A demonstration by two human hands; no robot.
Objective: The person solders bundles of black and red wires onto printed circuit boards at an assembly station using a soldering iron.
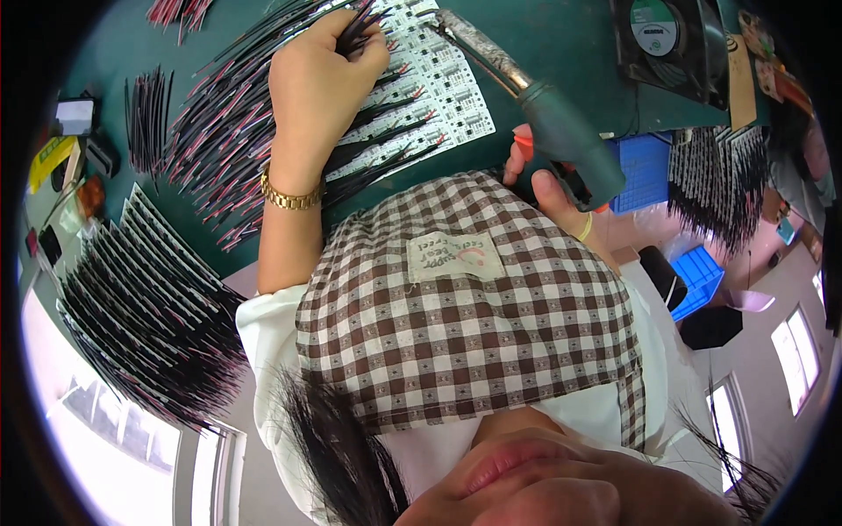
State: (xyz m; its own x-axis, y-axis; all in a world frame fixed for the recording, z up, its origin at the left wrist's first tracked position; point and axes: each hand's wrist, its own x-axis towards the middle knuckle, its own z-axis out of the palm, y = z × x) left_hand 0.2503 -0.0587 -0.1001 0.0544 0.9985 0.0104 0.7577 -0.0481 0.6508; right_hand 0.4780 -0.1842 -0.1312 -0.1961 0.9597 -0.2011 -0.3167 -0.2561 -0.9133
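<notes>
My left hand [320, 83] pinches several black wires [355, 33] over the white circuit boards [447, 83], which lie as a panel on the green table. Red and black wires are attached along the rows of boards and trail off to the left under my wrist. My right hand [553, 188] is closed round the dark green handle of a soldering gun [570, 140]; the handle hides part of the fingers. The gun's metal barrel [478, 44] points up and left, its tip near the upper part of the panel, apart from my left hand.
A bundle of loose black wires [149, 118] lies left on the table [237, 26]. Wired board panels hang off the left edge [149, 307] and the right edge [719, 184]. A black fan [671, 53] stands at the far right. Blue crates [697, 280] are below, at right.
</notes>
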